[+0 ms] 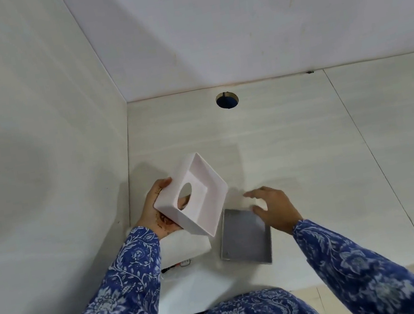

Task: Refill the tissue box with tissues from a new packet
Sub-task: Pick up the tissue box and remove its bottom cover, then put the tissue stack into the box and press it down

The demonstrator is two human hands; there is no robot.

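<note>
We see a pale pink square box shell (pixel 194 200) that looks like smooth, matt plastic. The flat grey square base tray (pixel 244 236) looks matt too. The white soft tissue packet (pixel 185 246) has a faint sheen like thin film. The pale wood-grain laminate countertop (pixel 296 154) looks smooth. Our blue floral sleeves (pixel 128 281) are printed cloth.

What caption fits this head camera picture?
Left hand holds hollow white square tissue box cover; right hand hovers over grey base tray.

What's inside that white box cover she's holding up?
The white box cover looks empty: through its round hole only the fingers of the left hand show. Its near inner corners are hidden by its walls.
</note>
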